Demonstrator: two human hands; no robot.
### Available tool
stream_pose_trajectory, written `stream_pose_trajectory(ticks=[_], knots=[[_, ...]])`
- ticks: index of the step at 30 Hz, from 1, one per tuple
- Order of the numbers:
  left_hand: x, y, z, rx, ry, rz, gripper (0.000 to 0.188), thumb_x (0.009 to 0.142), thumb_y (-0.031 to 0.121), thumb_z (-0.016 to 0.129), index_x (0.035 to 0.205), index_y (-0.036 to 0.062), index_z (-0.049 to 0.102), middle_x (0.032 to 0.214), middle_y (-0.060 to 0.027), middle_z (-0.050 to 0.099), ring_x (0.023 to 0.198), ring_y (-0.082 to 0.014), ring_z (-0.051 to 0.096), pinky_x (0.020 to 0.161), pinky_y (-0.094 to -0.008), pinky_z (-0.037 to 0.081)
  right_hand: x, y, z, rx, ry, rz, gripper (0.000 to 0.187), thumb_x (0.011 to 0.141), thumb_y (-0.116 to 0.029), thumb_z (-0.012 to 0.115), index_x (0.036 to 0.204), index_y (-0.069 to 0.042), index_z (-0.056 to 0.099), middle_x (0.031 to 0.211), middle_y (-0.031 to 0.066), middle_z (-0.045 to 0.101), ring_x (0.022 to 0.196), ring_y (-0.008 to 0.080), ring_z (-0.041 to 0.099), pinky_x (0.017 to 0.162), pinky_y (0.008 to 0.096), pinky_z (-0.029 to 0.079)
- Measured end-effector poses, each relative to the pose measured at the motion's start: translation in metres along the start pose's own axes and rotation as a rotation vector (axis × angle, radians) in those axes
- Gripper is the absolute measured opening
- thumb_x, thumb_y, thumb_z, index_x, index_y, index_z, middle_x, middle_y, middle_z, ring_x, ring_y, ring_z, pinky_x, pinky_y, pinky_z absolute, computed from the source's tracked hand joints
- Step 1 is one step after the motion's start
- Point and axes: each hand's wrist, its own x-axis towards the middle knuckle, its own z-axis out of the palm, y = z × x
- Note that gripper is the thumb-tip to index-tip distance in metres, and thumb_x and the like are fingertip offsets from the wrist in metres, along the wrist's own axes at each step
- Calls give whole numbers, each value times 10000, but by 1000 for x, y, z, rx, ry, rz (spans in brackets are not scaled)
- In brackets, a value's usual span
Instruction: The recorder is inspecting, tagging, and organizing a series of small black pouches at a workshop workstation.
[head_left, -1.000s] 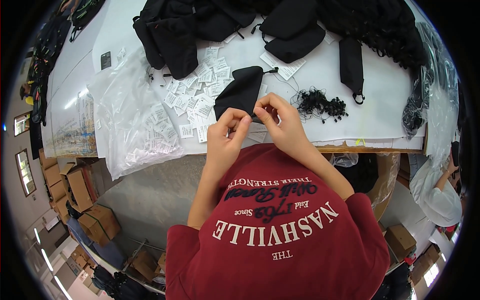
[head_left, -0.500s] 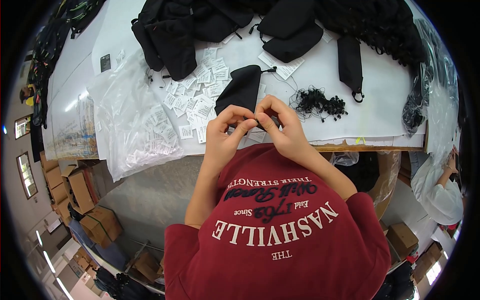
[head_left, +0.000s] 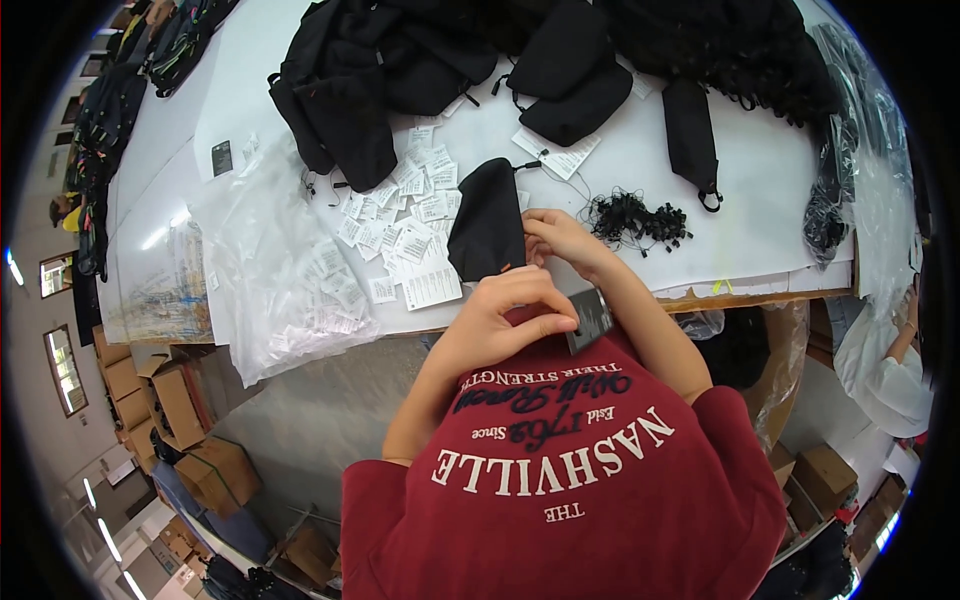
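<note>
A black fabric pouch (head_left: 487,220) lies on the table in front of me, its zip pull on a cord at the upper right. My left hand (head_left: 515,308) is closed below it, thumb and fingers pinching a dark grey hang tag (head_left: 590,318) that hangs over my shirt. Beside the pouch's right edge is my right hand (head_left: 562,243), fingers curled together; what they hold, if anything, is hidden. White printed labels (head_left: 405,222) lie scattered left of the pouch. To the right sits a tangled heap of black tag strings (head_left: 637,220).
Black bags (head_left: 345,110) are piled at the back, with more black pouches (head_left: 570,85) beside them. A clear plastic bag of labels (head_left: 290,280) drapes over the table's front edge at the left. A single black pouch (head_left: 690,135) lies back right.
The hands were together at the pouch's lower edge. My left hand has come down and nearer with a dark hang tag in view; my right hand has shifted slightly right beside the pouch.
</note>
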Motion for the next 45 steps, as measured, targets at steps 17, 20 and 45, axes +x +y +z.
stream_pose_trajectory(ticks=[17, 20, 45], knots=[[-9, -3, -46, 1147, 190, 263, 236, 664, 61, 682, 882, 124, 618, 989, 28, 624, 991, -186, 531, 894, -341, 322, -71, -92, 40, -848, 149, -460, 137, 781, -110, 652, 835, 0, 591, 607, 36, 538, 559, 91, 491, 544, 235, 409], [-13, -8, -41, 1016, 87, 233, 222, 659, 37, 696, 864, 82, 624, 899, -15, 630, 906, -221, 559, 798, -351, 406, -75, -92, 35, -798, 116, -443, 142, 796, -111, 679, 810, -20, 571, 620, 27, 530, 580, 84, 495, 553, 230, 404], [-51, 23, -9, 762, -165, -7, 202, 755, 94, 605, 956, 90, 629, 997, -137, 590, 893, -300, 588, 766, -384, 480, -115, -77, 53, -1432, -125, -621, 204, 765, -70, 604, 960, -129, 591, 962, 40, 581, 672, 225, 613, 560, 344, 475]])
